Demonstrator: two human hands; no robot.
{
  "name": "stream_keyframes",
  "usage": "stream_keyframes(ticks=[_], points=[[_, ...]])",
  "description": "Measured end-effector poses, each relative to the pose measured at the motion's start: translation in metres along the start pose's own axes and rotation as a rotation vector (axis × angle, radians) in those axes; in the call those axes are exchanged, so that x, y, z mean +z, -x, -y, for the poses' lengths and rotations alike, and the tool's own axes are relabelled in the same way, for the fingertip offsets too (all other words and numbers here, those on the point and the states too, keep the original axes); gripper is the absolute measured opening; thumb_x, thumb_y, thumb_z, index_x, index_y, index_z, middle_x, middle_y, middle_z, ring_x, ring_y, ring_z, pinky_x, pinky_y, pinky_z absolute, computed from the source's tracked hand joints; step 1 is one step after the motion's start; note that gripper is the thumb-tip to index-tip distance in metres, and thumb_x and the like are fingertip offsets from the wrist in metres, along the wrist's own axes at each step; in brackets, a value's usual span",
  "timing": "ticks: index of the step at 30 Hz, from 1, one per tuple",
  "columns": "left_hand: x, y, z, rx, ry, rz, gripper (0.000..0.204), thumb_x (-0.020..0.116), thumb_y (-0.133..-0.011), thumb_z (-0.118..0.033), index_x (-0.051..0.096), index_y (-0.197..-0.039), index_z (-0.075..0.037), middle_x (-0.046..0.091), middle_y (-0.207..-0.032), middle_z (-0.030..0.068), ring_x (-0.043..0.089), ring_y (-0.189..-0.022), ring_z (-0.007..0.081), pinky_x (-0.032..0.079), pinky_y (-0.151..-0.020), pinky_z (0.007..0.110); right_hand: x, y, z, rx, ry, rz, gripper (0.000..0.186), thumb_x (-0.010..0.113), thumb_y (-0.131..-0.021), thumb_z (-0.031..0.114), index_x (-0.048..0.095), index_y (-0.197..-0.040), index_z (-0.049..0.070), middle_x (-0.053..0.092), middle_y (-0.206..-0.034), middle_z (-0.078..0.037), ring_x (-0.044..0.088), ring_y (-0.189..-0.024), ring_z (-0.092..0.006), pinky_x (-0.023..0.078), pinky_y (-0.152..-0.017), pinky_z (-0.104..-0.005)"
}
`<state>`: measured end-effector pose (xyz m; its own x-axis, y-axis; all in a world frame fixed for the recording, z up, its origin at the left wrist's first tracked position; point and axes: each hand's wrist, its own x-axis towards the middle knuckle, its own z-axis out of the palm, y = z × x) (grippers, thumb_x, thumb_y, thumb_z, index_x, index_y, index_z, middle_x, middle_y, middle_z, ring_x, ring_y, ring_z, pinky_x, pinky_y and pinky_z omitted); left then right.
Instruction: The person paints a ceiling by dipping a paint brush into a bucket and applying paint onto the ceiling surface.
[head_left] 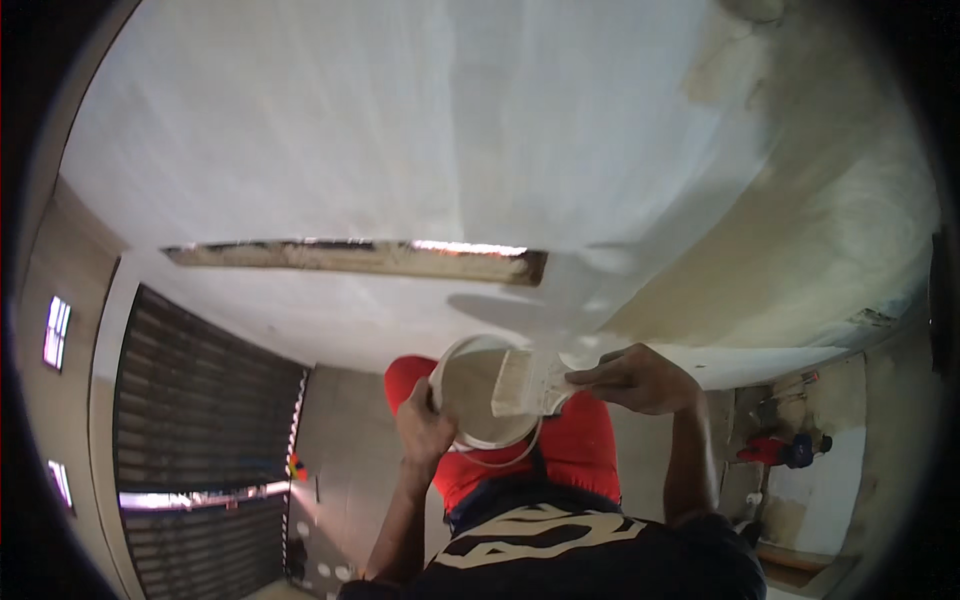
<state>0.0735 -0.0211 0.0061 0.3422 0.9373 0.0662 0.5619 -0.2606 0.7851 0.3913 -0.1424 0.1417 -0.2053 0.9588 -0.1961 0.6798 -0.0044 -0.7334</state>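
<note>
My left hand [428, 425] is closed on the left rim of a round white bucket [505, 441], with the thumb over the edge. The bucket is in front of my red trousers, and its thin handle hangs down on my side. Pale grey-white liquid seems to be inside, but its level is hard to judge. In my right hand [645, 380] is a wide paintbrush [513, 383], pinched by its handle. Its broad, whitish bristles point left and lie over the bucket's opening. Whether they touch the rim I cannot tell.
Ahead rises a wall [400, 120] with streaky white paint and a bare tan patch [720, 260] on the right. A long narrow slot [350, 260] cuts through it. Dark slatted shutters [205, 390] stand left. Another person [795, 450] is far off at the right.
</note>
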Motion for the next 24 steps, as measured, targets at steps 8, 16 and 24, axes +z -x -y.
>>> stream_keyframes(ticks=[8,16,24], points=[[0.012,0.016,-0.018,0.063,0.078,-0.057,0.03,0.069,-0.077,-0.023,0.063,-0.095,0.0,0.063,-0.07,0.023,0.066,-0.065,0.0404,0.051,-0.059,0.044,0.119,-0.079,-0.014,-0.105,0.687,0.106,0.017,0.061,-0.079,0.014,0.077,-0.084,0.013,0.066,-0.071,-0.014,0.068,-0.073,-0.0307,0.055,-0.069,-0.0455],[0.014,0.022,-0.026,0.067,-0.003,0.027,0.026,0.071,-0.077,-0.022,0.058,-0.085,0.0,0.062,-0.068,0.0221,0.064,-0.064,0.0408,0.051,-0.057,0.046,0.186,-0.118,-0.068,-0.218,0.649,-0.125,0.012,0.063,-0.076,0.013,0.074,-0.072,0.011,0.071,-0.075,-0.011,0.072,-0.075,-0.0292,0.056,-0.063,-0.0423],[0.016,0.016,-0.035,0.071,-0.025,0.048,0.026,0.068,-0.077,-0.018,0.06,-0.092,0.002,0.062,-0.067,0.0207,0.063,-0.058,0.0354,0.05,-0.057,0.041,0.158,-0.108,-0.057,-0.07,0.562,-0.079,0.013,0.063,-0.077,0.016,0.074,-0.074,0.009,0.071,-0.08,-0.016,0.071,-0.079,-0.0328,0.056,-0.065,-0.046]])
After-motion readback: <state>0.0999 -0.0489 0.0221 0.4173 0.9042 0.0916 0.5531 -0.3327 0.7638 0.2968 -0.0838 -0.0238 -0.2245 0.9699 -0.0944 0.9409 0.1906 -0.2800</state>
